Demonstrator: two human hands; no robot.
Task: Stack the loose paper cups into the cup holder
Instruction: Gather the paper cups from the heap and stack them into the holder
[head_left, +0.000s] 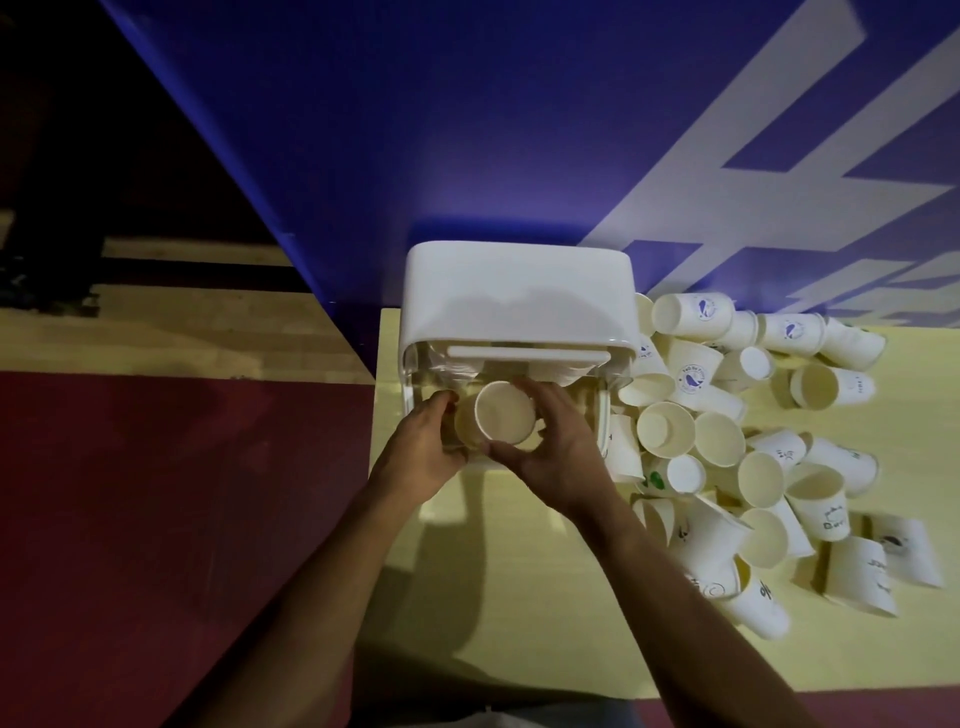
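At the cup holder's open front, left hand and right hand curl their fingers round a paper cup, seating it. Next, probably: let go, then pick another from the loose cups heaped on the bench.

Pale yellow tabletop is occupied by a white cup holder at far-left corner w/ loose paper cups heaped just beside, on rt.
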